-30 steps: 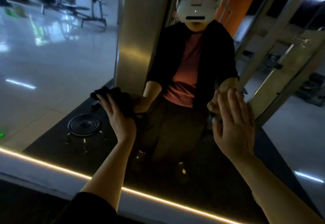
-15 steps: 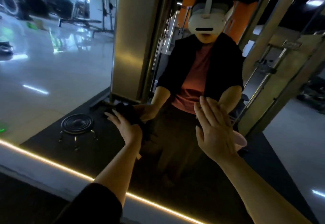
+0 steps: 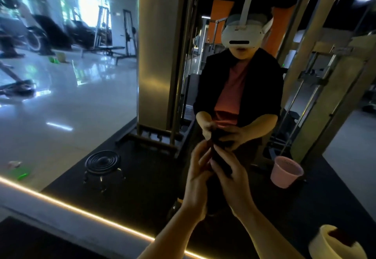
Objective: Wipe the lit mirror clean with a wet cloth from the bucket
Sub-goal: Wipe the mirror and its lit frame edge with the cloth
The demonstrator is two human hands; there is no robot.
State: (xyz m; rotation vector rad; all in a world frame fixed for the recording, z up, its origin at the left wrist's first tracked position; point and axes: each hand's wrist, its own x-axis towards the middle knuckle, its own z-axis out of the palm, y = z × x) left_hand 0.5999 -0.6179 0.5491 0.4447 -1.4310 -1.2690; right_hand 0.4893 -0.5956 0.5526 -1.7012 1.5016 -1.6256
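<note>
In the head view, both hands were up in front of the mirror (image 3: 67,116). The left hand (image 3: 198,174) and the right hand (image 3: 234,179) each curled their fingers around the dark cloth (image 3: 220,162), which sat between them. The bucket (image 3: 333,244) stood low on the right. The cloth could slip and drop, because it looked bunched and wet. The mirror had 1 glowing strip (image 3: 81,209) along its bottom and showed a shiny gym floor.

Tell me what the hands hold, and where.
Both hands, left and right, hold the dark cloth between them, fingers around its lower part.
</note>
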